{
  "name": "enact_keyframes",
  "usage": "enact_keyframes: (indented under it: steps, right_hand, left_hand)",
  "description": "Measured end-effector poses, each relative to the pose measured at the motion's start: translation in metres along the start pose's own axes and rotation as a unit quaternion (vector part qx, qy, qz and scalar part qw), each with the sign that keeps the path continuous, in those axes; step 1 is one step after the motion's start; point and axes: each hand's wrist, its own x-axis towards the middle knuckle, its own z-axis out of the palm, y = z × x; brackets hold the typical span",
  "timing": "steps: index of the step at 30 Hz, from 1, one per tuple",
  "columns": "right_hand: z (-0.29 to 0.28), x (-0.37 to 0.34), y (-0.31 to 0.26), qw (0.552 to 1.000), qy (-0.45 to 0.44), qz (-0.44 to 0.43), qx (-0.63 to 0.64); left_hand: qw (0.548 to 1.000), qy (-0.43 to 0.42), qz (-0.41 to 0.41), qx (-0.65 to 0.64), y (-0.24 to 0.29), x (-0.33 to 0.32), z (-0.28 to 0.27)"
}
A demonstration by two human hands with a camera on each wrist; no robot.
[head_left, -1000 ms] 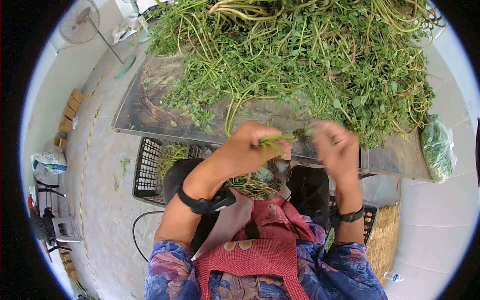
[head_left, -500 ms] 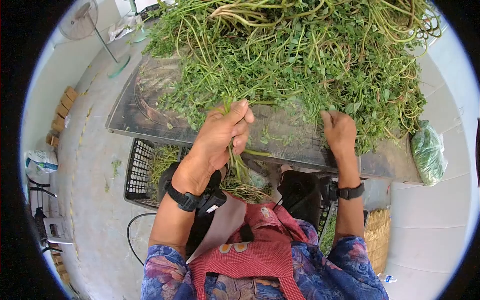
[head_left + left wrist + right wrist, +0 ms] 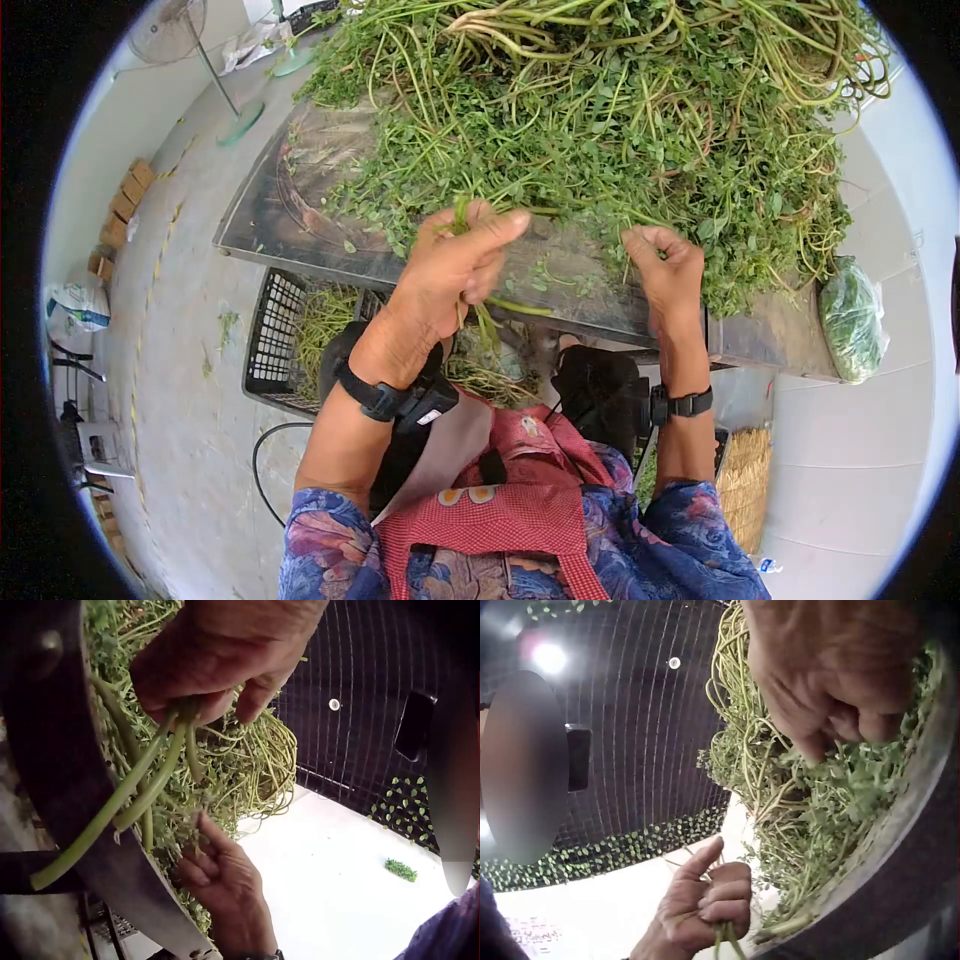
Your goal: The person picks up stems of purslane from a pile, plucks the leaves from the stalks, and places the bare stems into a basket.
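My left hand [image 3: 452, 262] grips a small bunch of green stems [image 3: 159, 774] above the table's front edge. In the left wrist view the cut-looking stem ends stick out below the fist and cross the edge. Off to the right, my right hand [image 3: 668, 268] pinches leafy greens [image 3: 847, 776] at the near border of the pile. Its thumb and forefinger meet at the leaves, seen from across in the left wrist view. The big heap of leafy greens [image 3: 600, 130] covers most of the table [image 3: 330, 245], with longer bare stems on top at the back.
Below the table on the left stands a black crate [image 3: 272, 345] with stems in it. More stems lie in a heap [image 3: 490, 375] between the knees. A plastic bag of greens [image 3: 852, 320] hangs at the table's right corner. A standing fan [image 3: 240, 122] is at the back left.
My left hand has swung up and left from beside the right hand, carrying the stems, and is now upright. My right hand has settled from a blurred motion onto the pile's near edge.
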Motion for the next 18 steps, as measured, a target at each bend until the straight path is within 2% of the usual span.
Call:
enact_keyframes:
  steps: [2,3,5,7,10,12,13,15,18]
  right_hand:
    - [-0.003,-0.007,-0.016,0.99,-0.021,0.099,0.102]
    - [-0.006,-0.007,-0.024,0.989,-0.022,0.101,0.103]
    - [-0.017,-0.004,-0.034,0.974,-0.012,0.119,0.194]
    - [-0.019,0.001,-0.031,0.977,-0.004,0.103,0.186]
    - [-0.012,-0.003,-0.031,0.966,-0.018,0.16,0.203]
    - [-0.013,-0.003,-0.018,0.913,-0.084,0.196,0.349]
    - [-0.015,-0.002,-0.015,0.912,-0.081,0.198,0.351]
    - [-0.021,0.001,-0.011,0.86,-0.099,0.213,0.452]
    - [-0.025,0.002,-0.009,0.877,-0.079,0.197,0.432]
  left_hand:
    - [1.0,0.003,0.002,0.0,-0.002,0.002,-0.002]
    - [1.0,0.003,0.003,-0.001,-0.004,0.002,-0.003]
    - [1.0,0.011,-0.012,-0.022,-0.005,0.004,-0.005]
    - [0.999,0.015,-0.018,-0.042,-0.004,0.005,-0.002]
    - [0.999,0.021,-0.015,0.021,-0.008,0.003,0.002]
    - [0.998,0.008,0.009,0.054,-0.011,0.004,0.004]
    - [0.998,0.008,0.005,0.056,-0.012,0.004,0.003]
    - [0.999,0.017,0.001,0.052,-0.012,0.005,0.002]
    - [0.999,0.031,-0.001,0.041,-0.008,0.005,0.001]
